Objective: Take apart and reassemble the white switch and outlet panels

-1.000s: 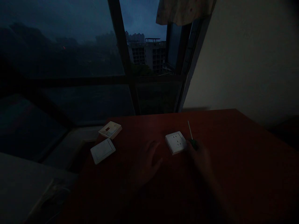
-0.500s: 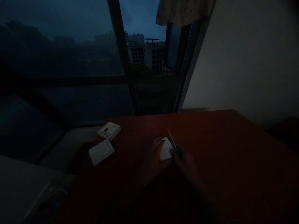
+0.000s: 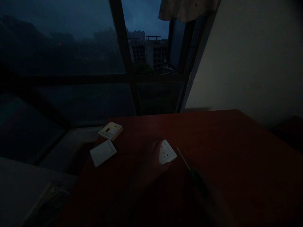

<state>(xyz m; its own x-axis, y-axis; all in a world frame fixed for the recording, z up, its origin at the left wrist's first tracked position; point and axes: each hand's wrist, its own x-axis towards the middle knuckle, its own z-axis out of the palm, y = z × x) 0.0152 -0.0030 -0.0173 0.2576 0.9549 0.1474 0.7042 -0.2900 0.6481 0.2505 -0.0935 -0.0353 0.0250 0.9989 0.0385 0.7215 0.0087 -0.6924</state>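
Note:
A white wall socket (image 3: 167,152) with dark slots faces up over the table. My left hand (image 3: 152,160) is closed around its left side, with fingers at the upper left edge and the thumb along the bottom. To the right, my right hand (image 3: 208,195) is wrapped round the green handle of a screwdriver (image 3: 187,162). The thin shaft points up and left, its tip just right of the socket and apart from it. Deep shadow hides much of both hands.
On the left of the reddish-brown table (image 3: 213,138) lie a white switch plate (image 3: 103,153) and a white mounting box (image 3: 111,130). Behind the table stands a dark-framed window (image 3: 129,63), with a pale wall (image 3: 241,60) to the right.
My right hand has pulled away from the socket, down and to the right, with the screwdriver. My left hand still holds the socket, now tilted a little differently.

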